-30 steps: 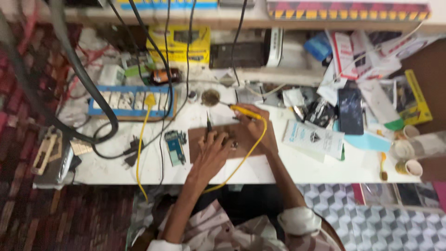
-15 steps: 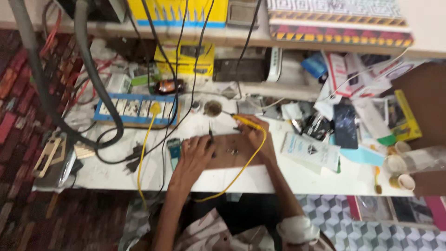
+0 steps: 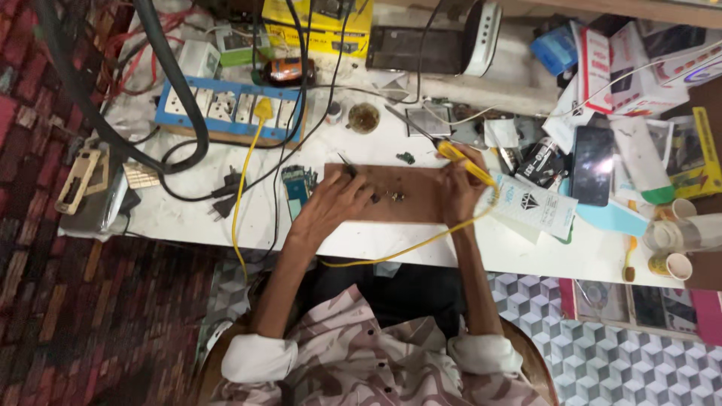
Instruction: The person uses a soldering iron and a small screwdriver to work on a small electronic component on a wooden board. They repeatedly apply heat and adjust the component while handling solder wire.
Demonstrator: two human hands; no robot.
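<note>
My left hand (image 3: pixel 337 201) rests on the left end of a brown work board (image 3: pixel 421 197) and pinches thin dark tweezers (image 3: pixel 346 164) that point away from me. My right hand (image 3: pixel 459 184) grips a yellow-handled soldering iron (image 3: pixel 460 156); its metal tip (image 3: pixel 398 116) reaches up and left, beyond the board. A few tiny dark parts (image 3: pixel 391 197) lie on the board between my hands. The iron's yellow cord (image 3: pixel 398 252) loops off the front edge of the white table (image 3: pixel 188 218).
A small green circuit board (image 3: pixel 298 184) lies left of my left hand. Behind are a blue power strip (image 3: pixel 226 113) with a yellow plug, a round tin (image 3: pixel 363 118) and thick black cables (image 3: pixel 173 83). To the right are a black phone (image 3: pixel 590 165), boxes and paper cups (image 3: pixel 669 263).
The view has tilted down, so the table sits higher in frame and the shelf has left it. Both hands stay on the brown board, holding the same tools.
</note>
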